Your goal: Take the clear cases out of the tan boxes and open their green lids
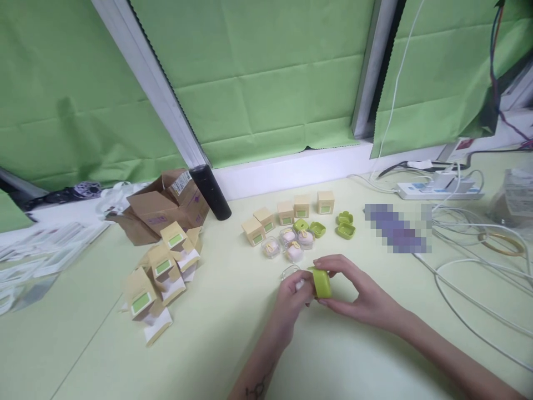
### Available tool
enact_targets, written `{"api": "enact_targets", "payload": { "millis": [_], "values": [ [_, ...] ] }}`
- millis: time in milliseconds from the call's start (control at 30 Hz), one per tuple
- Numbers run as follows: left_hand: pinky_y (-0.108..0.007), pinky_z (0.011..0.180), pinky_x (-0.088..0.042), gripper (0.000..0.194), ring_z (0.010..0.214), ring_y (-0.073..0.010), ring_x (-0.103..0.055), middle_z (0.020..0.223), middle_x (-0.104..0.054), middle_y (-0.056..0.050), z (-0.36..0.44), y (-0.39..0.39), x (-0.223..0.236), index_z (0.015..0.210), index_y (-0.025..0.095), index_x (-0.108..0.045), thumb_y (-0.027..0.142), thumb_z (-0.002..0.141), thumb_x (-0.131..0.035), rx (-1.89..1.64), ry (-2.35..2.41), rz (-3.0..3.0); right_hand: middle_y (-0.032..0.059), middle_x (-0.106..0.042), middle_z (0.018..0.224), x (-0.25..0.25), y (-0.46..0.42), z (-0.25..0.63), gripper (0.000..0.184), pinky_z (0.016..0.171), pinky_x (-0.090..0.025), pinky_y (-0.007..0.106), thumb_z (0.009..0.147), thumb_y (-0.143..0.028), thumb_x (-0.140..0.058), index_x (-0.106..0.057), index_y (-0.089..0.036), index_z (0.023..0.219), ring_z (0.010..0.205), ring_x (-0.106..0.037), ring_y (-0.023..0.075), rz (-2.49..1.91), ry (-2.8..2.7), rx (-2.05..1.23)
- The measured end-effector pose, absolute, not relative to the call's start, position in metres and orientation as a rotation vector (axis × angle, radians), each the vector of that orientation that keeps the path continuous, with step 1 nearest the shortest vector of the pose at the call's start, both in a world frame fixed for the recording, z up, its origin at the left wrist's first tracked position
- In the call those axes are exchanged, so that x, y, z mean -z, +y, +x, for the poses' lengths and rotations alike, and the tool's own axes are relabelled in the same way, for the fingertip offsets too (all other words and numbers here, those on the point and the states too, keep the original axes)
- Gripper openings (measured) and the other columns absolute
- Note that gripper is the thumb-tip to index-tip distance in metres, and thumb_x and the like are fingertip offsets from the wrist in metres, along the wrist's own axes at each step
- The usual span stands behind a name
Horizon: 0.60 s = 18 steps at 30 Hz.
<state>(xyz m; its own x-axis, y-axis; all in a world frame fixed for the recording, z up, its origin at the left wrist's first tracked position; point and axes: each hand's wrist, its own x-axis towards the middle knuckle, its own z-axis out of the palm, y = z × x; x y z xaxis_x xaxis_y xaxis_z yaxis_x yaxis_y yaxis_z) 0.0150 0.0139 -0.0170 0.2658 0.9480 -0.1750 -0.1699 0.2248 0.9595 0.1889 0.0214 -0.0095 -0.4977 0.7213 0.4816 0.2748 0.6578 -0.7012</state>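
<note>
My right hand (353, 291) grips a small lime-green case (322, 282) between thumb and fingers, above the table. Pressed close to the case's left side, my left hand (293, 297) has its fingers curled round a small white piece (298, 284), mostly hidden. A clear plastic shell (290, 271) shows just behind the left hand; whether it is held I cannot tell. Beyond the hands lie several clear cases with pinkish contents (294, 251) and yellow loops. Open green case halves (346, 230) and another green piece (300, 225) rest near them.
Several small tan boxes (285, 213) with green labels stand behind the cases. Opened tan boxes (141, 300) lie at left, beside a cardboard carton (166, 203) and a black cylinder (211, 191). White cables (458, 266) and a power strip (437, 190) spread over the right side.
</note>
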Motion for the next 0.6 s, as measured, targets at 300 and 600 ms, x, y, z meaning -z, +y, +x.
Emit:
{"api": "enact_targets", "payload": {
  "millis": [300, 600],
  "values": [
    [-0.024, 0.056, -0.025, 0.02, 0.057, -0.009, -0.033, 0.061, -0.045, 0.005, 0.012, 0.013, 0.017, 0.073, 0.017, -0.059, 0.035, 0.071, -0.066, -0.989, 0.944, 0.957, 0.0066, -0.056, 0.121, 0.011, 0.019, 0.187, 0.048, 0.096, -0.048, 0.035, 0.084, -0.02, -0.063, -0.043, -0.03, 0.127, 0.114, -0.054, 0.0198, -0.735, -2.124, -0.695],
    [-0.023, 0.056, -0.025, 0.018, 0.058, -0.0085, -0.031, 0.064, -0.045, 0.004, 0.012, 0.014, 0.015, 0.075, 0.017, -0.062, 0.034, 0.072, -0.065, -0.993, 0.952, 0.966, 0.0094, -0.055, 0.125, 0.023, 0.019, 0.183, 0.046, 0.097, -0.048, 0.038, 0.087, -0.019, -0.059, -0.042, -0.028, 0.129, 0.119, -0.052, 0.0214, -0.744, -2.069, -0.604]
  ]
}}
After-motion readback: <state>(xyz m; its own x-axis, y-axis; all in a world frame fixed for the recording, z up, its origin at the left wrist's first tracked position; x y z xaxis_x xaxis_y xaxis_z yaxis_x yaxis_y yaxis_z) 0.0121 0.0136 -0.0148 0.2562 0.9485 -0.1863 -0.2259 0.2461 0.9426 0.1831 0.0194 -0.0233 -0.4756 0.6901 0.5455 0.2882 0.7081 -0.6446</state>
